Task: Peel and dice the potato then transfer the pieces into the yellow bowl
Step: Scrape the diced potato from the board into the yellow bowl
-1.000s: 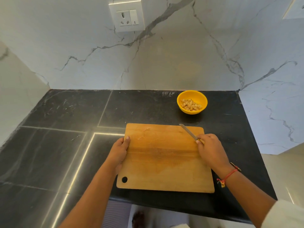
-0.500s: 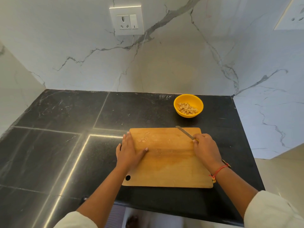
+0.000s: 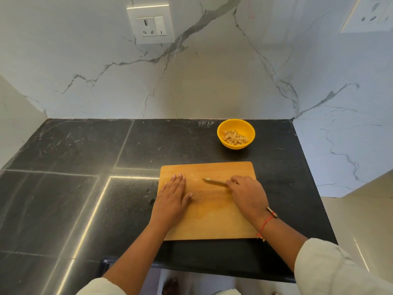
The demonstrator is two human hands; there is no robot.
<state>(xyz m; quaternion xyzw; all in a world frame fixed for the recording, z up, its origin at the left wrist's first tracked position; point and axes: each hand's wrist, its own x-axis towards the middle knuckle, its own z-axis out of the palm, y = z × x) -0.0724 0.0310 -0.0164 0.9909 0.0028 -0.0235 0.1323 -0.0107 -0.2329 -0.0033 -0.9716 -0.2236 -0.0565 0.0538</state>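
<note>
the left hand (image 3: pixel 173 199) lies palm down on the left part of the cutting board (image 3: pixel 212 222), its fingers straight and close together, pointing to the far side, with the thumb spread to the right. it holds nothing. the right hand (image 3: pixel 247 194) is over the right part of the board, fingers curled round the handle of a knife (image 3: pixel 214 181). the handle is hidden inside the grip. the thin blade points left toward the left hand and lies low and nearly flat over the wood; whether it touches the board cannot be told. a pale bit clings to the blade's tip. the two hands are apart, with bare board between them. a red thread bracelet (image 3: pixel 265 224) sits on the right wrist, and both forearms come out of white sleeves (image 3: pixel 331 269) at the near edge.

the board is a plain wooden rectangle lying on a black stone counter (image 3: pixel 85 188), near its front edge. beyond the board's far right corner, apart from it, stands the yellow bowl (image 3: pixel 240 125), close to the back wall. the diced potato pieces (image 3: pixel 235 138) are heaped inside it.

behind the counter rises a white marble wall (image 3: pixel 212 81) with grey veins, carrying a white socket (image 3: pixel 151 24) at the far left.
</note>
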